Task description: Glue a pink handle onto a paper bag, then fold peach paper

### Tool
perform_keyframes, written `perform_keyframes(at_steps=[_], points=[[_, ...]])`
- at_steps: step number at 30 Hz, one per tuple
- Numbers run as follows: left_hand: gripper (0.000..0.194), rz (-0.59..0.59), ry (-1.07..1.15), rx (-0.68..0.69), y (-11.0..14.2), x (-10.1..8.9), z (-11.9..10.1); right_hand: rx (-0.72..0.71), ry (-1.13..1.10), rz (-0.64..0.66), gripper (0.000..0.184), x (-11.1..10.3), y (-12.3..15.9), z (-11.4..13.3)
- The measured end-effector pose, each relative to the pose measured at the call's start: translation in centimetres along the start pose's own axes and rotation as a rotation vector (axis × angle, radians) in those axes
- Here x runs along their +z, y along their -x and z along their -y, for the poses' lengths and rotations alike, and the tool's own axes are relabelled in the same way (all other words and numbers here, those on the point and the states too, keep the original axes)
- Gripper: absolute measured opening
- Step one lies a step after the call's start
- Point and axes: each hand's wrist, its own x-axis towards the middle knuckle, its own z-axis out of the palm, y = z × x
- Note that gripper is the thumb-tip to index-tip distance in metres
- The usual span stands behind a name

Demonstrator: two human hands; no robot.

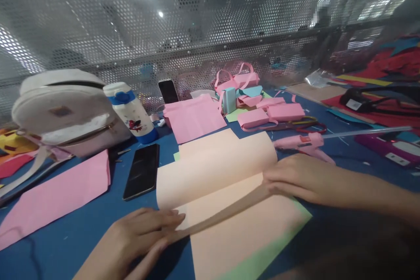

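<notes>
A peach paper sheet (216, 170) lies in front of me, its far part curling over in a broad roll. Its near edge is raised and casts a shadow on the peach and green paper (243, 236) underneath. At the left end of that edge, my left hand (141, 232) is closed on the sheet, fingers on top and thumb below. My right hand (292, 177) grips the right end with bent fingers; its thumb is mostly hidden. Just beyond my right hand lies a pink glue gun (306, 141) with a clear glue stick in it.
A black phone (141, 171), a cartoon water bottle (131, 113) and a pale backpack (65, 109) stand or lie leftward. Pink paper (62, 197) is at far left. Small pink paper bags (252, 118) and scissors (311, 127) sit beyond. Perforated metal panel (210, 17) behind.
</notes>
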Motion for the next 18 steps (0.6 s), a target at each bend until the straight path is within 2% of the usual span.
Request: perform_keyframes(at_steps=[4, 10, 15, 18], points=[[0.038, -0.052, 0.035, -0.031, 0.4, 0.2, 0.8, 0.002, -0.043, 0.059, 0.031, -0.3, 0.0, -0.5], [0.054, -0.062, -0.219, -0.027, 0.4, 1.7, 1.5, 0.041, -0.007, -0.067, 0.028, 1.1, -0.9, -0.6], [0.055, 0.030, -0.368, 0.118, -1.4, 1.9, 0.8, 0.110, 0.079, -0.042, 0.013, 1.9, -2.2, -0.4], [0.051, 0.008, -0.436, 0.203, -2.9, 2.2, -0.3, 0.057, 0.058, -0.070, 0.010, 2.7, -2.5, -0.6]])
